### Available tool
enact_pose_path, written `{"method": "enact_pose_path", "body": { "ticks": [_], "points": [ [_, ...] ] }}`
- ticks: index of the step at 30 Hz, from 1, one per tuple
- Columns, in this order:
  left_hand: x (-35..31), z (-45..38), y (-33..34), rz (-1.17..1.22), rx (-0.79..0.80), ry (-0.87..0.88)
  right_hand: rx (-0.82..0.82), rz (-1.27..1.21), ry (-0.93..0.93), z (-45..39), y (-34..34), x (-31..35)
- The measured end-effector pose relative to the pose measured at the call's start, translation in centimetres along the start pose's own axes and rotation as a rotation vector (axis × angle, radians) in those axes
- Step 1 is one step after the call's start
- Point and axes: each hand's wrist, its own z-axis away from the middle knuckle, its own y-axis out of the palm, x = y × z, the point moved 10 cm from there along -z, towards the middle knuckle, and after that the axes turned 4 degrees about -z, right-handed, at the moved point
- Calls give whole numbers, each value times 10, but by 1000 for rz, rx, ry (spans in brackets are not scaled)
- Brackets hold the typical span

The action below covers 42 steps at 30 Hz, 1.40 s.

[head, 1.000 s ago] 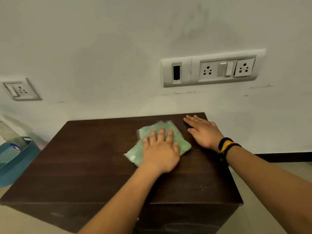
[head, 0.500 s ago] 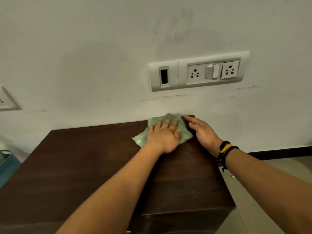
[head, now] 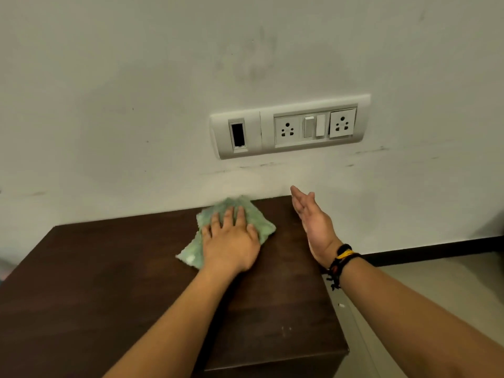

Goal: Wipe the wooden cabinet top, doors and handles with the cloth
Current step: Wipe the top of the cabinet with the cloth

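A dark brown wooden cabinet (head: 114,290) fills the lower half of the view, its top facing me. A pale green cloth (head: 256,219) lies flat on the top near the back edge by the wall. My left hand (head: 230,241) presses palm-down on the cloth, fingers spread. My right hand (head: 313,222) is lifted off the top at the cabinet's back right corner, turned on edge with fingers straight and apart, holding nothing. Black and yellow bands circle that wrist. The doors and handles are out of sight below the top.
A white wall rises right behind the cabinet, with a socket and switch panel (head: 289,126) above the cloth. To the right a dark skirting (head: 436,248) runs along a pale tiled floor (head: 409,282). The cabinet's right edge drops off beside my right forearm.
My left hand has slid the cloth left and slightly toward me from the back right corner. My right hand has lifted off the cabinet top and turned on edge.
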Motion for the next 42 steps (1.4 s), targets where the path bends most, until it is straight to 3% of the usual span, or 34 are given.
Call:
{"method": "enact_pose_path", "body": {
  "ticks": [2,5,9,16,23,27,34,37,42],
  "points": [
    [-26,29,1,-11,-10,70,-5,-52,9,-3,-3,-2],
    [-79,3,-2,-10,15,261,1,-145,43,-4,-6,-5],
    [-87,-20,4,-33,92,184,4,-227,102,4,-8,-16],
    [-108,74,9,-36,44,360,27,-378,177,19,-15,-26],
    [-101,151,7,-34,9,489,100,-72,175,63,-9,-26],
    [-66,184,8,-30,35,578,75,406,138,85,-4,-16],
    [92,161,-5,-87,24,206,134,1486,68,116,30,-2],
    [158,160,-14,-82,48,23,226,1579,-24,132,69,-6],
    [241,172,-20,-54,40,-221,595,1530,-237,163,164,-29]
  ]
}}
